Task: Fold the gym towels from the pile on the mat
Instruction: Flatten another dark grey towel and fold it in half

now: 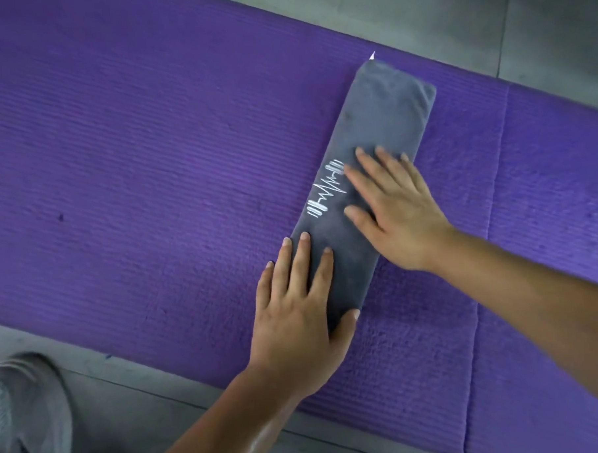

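I see the grey towel (385, 119) folded into a long strip, lying slantwise on the purple mat (116, 165), its far end close to the mat's far edge. My left hand (295, 325) lies flat on its near end, fingers straight, grasping nothing. My right hand (396, 215) presses flat on its middle, also released.

A fleecy purple towel (530, 216) is spread over the mat's right part. A grey shoe (21, 409) stands on the floor (487, 19) off the near left corner.

The white logo (325, 189) shows a barbell with a pulse line. A small white tag (372, 55) pokes out at the far end.

A grey mesh shoe (25, 416) is set on the grey tiled floor (552, 16), on its near strip, far to the left. A thin joint (504, 29) is seen across the floor's far strip.
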The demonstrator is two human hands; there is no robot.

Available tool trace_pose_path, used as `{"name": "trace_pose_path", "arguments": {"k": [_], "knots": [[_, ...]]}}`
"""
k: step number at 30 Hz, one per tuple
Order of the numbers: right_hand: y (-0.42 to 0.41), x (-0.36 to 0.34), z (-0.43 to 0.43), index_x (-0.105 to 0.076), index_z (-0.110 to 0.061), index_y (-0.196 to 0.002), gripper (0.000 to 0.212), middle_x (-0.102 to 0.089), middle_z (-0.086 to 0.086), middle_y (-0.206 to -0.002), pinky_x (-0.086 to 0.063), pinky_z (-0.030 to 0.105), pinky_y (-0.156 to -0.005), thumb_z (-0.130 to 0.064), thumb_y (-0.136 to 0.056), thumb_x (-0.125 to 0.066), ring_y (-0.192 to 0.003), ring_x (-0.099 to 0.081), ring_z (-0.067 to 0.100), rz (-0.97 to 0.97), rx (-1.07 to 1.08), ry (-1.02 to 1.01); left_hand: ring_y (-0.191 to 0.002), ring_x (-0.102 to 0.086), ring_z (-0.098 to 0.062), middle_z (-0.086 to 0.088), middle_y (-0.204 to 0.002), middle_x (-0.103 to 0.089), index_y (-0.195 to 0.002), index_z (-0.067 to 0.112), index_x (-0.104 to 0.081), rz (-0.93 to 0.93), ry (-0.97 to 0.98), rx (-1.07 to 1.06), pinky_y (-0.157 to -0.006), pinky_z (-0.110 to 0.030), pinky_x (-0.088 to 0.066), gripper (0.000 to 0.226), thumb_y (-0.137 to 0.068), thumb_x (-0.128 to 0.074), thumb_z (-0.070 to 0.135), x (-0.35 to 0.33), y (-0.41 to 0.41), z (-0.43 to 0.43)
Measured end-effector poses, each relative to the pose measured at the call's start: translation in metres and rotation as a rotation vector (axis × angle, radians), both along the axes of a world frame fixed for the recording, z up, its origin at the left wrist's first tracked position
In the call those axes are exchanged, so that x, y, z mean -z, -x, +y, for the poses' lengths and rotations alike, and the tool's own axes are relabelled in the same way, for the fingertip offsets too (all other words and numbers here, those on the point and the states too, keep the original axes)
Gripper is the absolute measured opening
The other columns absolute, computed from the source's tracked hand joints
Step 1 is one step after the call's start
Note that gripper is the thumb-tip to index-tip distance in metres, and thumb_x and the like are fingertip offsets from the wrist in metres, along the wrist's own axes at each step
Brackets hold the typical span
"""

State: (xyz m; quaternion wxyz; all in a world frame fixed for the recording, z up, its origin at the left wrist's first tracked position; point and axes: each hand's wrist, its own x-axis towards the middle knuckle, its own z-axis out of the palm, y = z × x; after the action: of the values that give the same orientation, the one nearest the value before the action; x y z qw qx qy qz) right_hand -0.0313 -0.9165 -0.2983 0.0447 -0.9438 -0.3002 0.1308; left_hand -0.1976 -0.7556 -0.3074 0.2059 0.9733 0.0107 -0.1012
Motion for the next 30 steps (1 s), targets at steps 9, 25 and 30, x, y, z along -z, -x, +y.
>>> {"name": "trace_pose_path", "arguments": {"k": [9,25,30], "knots": [[-0.006,0.007,-0.014,-0.027,-0.026,-0.158,0.065,-0.010,-0.007,-0.169,0.003,0.036,-0.127,-0.053,-0.100,-0.035,-0.155,0.006,0.010,0.231,0.132,-0.314,-0.111,-0.059,-0.019,0.003,-0.124,-0.059,-0.127,0.021,-0.054,0.004,0.485,-0.410,-0.100,-0.041,-0.048,0.039,-0.089,-0.064,0.023,-0.019,-0.111,0.021],[0.045,-0.020,-0.022,-0.063,-0.034,-0.120,0.056,-0.073,-0.003,-0.108,-0.057,0.041,-0.094,-0.051,-0.069,-0.074,-0.101,-0.072,0.014,0.589,1.079,-1.002,-0.086,-0.076,-0.016,-0.003,-0.095,-0.079,-0.106,0.010,-0.073,0.490,0.867,-0.373,-0.072,-0.026,-0.059,0.023,-0.085,-0.080,0.018,-0.045,-0.169,0.018],[0.046,-0.032,-0.027,-0.052,-0.014,-0.140,0.054,-0.071,0.004,-0.123,-0.053,0.046,-0.101,-0.033,-0.093,-0.070,-0.114,-0.068,0.021,0.837,1.096,-1.293,-0.087,-0.074,-0.024,-0.014,-0.101,-0.076,-0.113,0.003,-0.067,0.486,1.239,-0.449,-0.080,-0.039,-0.061,0.019,-0.098,-0.063,0.012,-0.068,-0.155,0.006]]}}
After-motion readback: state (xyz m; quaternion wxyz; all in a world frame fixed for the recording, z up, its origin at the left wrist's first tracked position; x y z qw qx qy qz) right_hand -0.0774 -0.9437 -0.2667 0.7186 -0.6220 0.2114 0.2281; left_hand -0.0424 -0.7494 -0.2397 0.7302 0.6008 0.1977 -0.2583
